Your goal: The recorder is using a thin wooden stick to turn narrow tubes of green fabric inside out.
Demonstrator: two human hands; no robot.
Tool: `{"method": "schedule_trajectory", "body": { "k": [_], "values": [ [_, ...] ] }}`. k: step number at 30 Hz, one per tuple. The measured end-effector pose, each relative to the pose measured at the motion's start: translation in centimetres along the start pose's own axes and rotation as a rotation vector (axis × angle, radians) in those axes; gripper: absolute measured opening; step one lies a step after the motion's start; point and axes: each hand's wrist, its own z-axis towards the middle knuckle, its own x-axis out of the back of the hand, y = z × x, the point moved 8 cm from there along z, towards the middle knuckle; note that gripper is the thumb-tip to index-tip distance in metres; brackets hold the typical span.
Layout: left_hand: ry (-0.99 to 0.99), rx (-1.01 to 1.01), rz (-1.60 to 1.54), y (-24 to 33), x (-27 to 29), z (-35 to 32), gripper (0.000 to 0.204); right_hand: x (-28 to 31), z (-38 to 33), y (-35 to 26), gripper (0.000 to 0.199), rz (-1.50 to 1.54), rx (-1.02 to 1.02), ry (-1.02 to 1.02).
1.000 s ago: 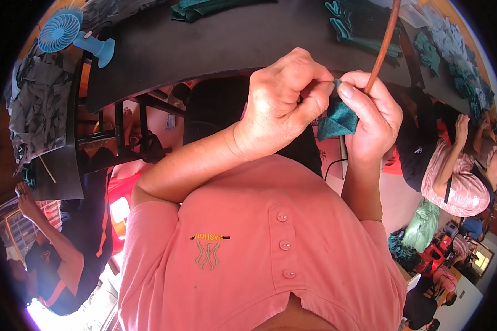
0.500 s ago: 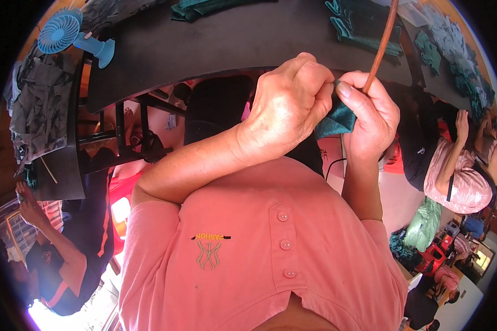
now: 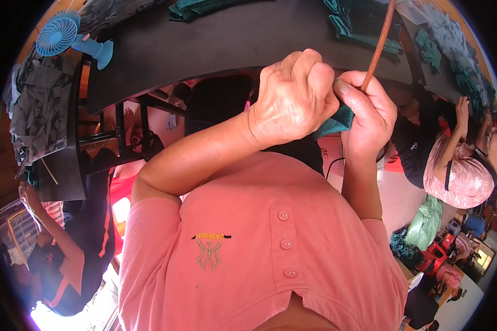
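Note:
A small folded piece of dark teal cloth sits between my two hands, just above the near edge of the dark table. My left hand is closed in a fist-like pinch at the cloth's upper left; its fingertips are turned away from view. Thumb and fingers of my right hand are shut on the cloth from the other side. A thin brown wooden stick rises out of the right hand's grip, tilted up and to the right. Its lower end is hidden by the fingers and cloth.
The dark table bears teal cloth stacks and a blue fan. Grey cloth is heaped at left. One person works at left, another at right. A pale green bundle lies at lower right.
My left hand has turned slightly and shifted a little up and to the right, covering more of the cloth. The right hand and the stick have shifted slightly left.

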Motion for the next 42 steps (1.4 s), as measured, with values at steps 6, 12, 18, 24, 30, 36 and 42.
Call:
{"method": "schedule_trajectory", "body": {
  "k": [6,12,18,24,30,36,42],
  "values": [
    [-0.061,0.037,-0.069,-1.2,0.0,-0.3,0.021,-0.2,0.2,0.6,0.009,0.014,-0.116,-0.019],
    [-0.267,0.673,-0.807,-4.3,-0.8,-1.1,0.010,-0.5,0.1,3.2,0.014,0.311,-0.379,-0.097],
    [-0.337,1.024,-1.010,-4.9,-1.4,-3.0,0.017,-0.8,0.1,2.7,0.013,0.165,-0.345,-0.152],
    [-0.304,0.398,-0.579,-3.3,0.4,-1.0,0.012,-0.8,0.0,3.2,0.012,0.120,-0.399,-0.261],
    [-0.289,0.808,-0.902,-6.1,-0.9,-3.2,0.012,-0.3,0.4,2.6,0.012,0.402,-0.382,-0.305],
    [-0.162,1.010,-1.104,-4.4,-0.6,-2.8,0.009,1.8,0.4,1.9,0.011,0.164,-0.270,-0.141],
    [-0.206,0.700,-0.885,-2.5,-0.3,-1.9,0.011,1.3,0.0,1.1,0.011,0.068,-0.265,-0.127]
  ]
}}
